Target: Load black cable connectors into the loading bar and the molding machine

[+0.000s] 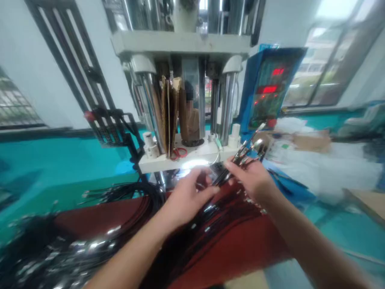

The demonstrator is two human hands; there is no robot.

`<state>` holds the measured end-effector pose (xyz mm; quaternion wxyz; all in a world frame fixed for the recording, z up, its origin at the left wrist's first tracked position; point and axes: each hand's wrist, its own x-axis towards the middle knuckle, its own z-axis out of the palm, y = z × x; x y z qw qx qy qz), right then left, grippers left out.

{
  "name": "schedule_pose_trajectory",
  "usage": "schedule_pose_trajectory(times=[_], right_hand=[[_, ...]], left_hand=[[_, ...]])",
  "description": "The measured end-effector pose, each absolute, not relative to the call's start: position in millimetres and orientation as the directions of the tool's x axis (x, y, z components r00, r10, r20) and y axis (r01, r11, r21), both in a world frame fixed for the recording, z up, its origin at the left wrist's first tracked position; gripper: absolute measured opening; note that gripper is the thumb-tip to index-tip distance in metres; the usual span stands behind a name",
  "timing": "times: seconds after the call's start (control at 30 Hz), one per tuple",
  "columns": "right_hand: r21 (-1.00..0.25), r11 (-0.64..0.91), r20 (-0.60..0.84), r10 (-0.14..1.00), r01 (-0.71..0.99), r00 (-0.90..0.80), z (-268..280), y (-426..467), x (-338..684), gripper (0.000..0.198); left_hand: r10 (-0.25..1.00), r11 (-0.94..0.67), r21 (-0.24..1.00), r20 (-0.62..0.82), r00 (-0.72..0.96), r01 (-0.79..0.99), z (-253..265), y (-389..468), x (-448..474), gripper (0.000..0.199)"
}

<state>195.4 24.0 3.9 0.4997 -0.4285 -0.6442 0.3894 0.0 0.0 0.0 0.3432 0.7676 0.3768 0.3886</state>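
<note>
Over the red table point(243, 245), right hand point(252, 176) is closed around black cables point(222, 176) – left hand point(188, 194) curls half-way at them, its hold I cannot tell

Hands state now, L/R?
Left hand: half-curled against the black cable bundle; blurred, can't tell if gripping.
Right hand: closed, holding that bundle near its metal ends.

I see cables point(225, 210) across the table point(240, 245), a heap point(66, 257) at its left end. Beyond the table stands the press point(180, 44), cardboard sheets point(167, 116) upright on its base point(161, 163) beside the left column point(152, 106). The control box point(272, 88) is right of the press, bags point(345, 168) farther right. Over the cables, my right hand point(249, 176) holds a bundle point(243, 150), my left hand point(192, 192) at its lower end
</note>
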Motion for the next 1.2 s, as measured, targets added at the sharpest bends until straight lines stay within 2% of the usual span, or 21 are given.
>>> schedule_pose_trajectory(times=[0.1,0.17,0.23,0.3,0.37,0.4,0.47,0.53,0.6,0.67,0.7,0.77,0.83,0.9,0.97,1.03,1.1,1.13,1.2], right_hand=[[-0.927,0.331,0.314,0.942,0.176,-0.115,5.1,23.6,192.3,0.031],[-0.932,0.325,0.311,0.944,0.163,-0.107,6.2,24.0,190.7,0.032],[-0.939,0.315,0.302,0.947,0.139,-0.109,7.4,24.5,190.8,0.031],[-0.948,0.304,0.289,0.946,0.091,-0.145,8.1,24.6,193.7,0.030],[-0.960,0.279,0.270,0.940,0.016,-0.208,7.6,24.3,200.0,0.028],[-0.967,0.254,0.251,0.936,-0.022,-0.246,6.7,24.0,204.1,0.028],[-0.976,0.206,0.219,0.922,-0.074,-0.320,3.8,23.8,213.1,0.027],[-0.980,0.185,0.201,0.907,-0.080,-0.369,-0.2,24.4,220.9,0.026],[-0.977,0.202,0.214,0.896,-0.071,-0.388,-4.9,25.8,225.7,0.025],[-0.970,0.241,0.239,0.897,-0.042,-0.372,-9.6,27.7,226.6,0.025],[-0.964,0.266,0.255,0.900,-0.018,-0.354,-11.8,28.7,225.7,0.026],[-0.953,0.299,0.274,0.915,0.041,-0.295,-15.8,30.4,222.5,0.027],[-0.952,0.295,0.268,0.935,0.088,-0.231,-19.3,31.6,218.7,0.030],[-0.959,0.262,0.242,0.954,0.103,-0.174,-22.5,32.6,215.7,0.034],[-0.968,0.238,0.224,0.963,0.084,-0.148,-25.9,33.6,213.7,0.037],[-0.974,0.224,0.217,0.967,0.042,-0.134,-29.1,34.4,212.6,0.036],[-0.972,0.233,0.232,0.965,-0.010,-0.124,-31.6,34.9,212.2,0.034],[-0.970,0.241,0.243,0.962,-0.032,-0.128,-32.4,34.8,212.3,0.032],[-0.966,0.248,0.258,0.951,-0.078,-0.171,-33.0,34.3,213.5,0.030]], left_hand=[[0.850,-0.512,0.588,0.454,0.268,0.627,-29.4,-13.5,5.4,0.037],[0.792,-0.510,0.399,0.563,0.235,0.762,-44.8,-19.5,8.3,0.028],[0.718,-0.517,0.247,0.646,0.259,0.819,-54.7,-22.7,10.3,0.016],[0.676,-0.545,0.196,0.679,0.288,0.815,-58.5,-23.9,11.1,0.012],[0.688,-0.585,0.301,0.676,0.265,0.753,-56.8,-23.2,10.4,0.011],[0.723,-0.598,0.419,0.651,0.233,0.684,-54.7,-22.1,9.4,0.011],[0.835,-0.545,0.722,0.512,0.202,0.426,-49.7,-18.3,5.6,0.009],[0.908,-0.335,0.939,0.300,0.292,0.079,-46.3,-12.7,0.3,0.006],[0.887,-0.086,0.981,0.155,0.434,-0.174,-45.7,-7.3,-4.9,0.016],[0.845,0.051,0.958,0.109,0.523,-0.283,-46.5,-4.2,-7.4,0.022],[0.836,0.069,0.953,0.105,0.538,-0.294,-46.9,-3.9,-7.2,0.022],[0.846,-0.039,0.977,0.145,0.513,-0.211,-47.2,-6.0,-3.6,0.022],[0.869,-0.320,0.945,0.268,0.416,0.060,-48.0,-10.6,2.7,0.020],[0.838,-0.541,0.733,0.426,0.341,0.412,-50.9,-15.3,9.5,0.015],[0.781,-0.597,0.501,0.541,0.312,0.626,-56.3,-18.3,14.6,0.018],[0.744,-0.595,0.379,0.593,0.307,0.709,-62.7,-18.9,16.8,0.031],[0.720,-0.605,0.342,0.620,0.311,0.719,-67.2,-17.9,16.5,0.037],[0.721,-0.614,0.366,0.620,0.308,0.699,-68.1,-17.1,15.9,0.036],[0.762,-0.611,0.505,0.583,0.281,0.609,-67.5,-15.4,14.1,0.032]])
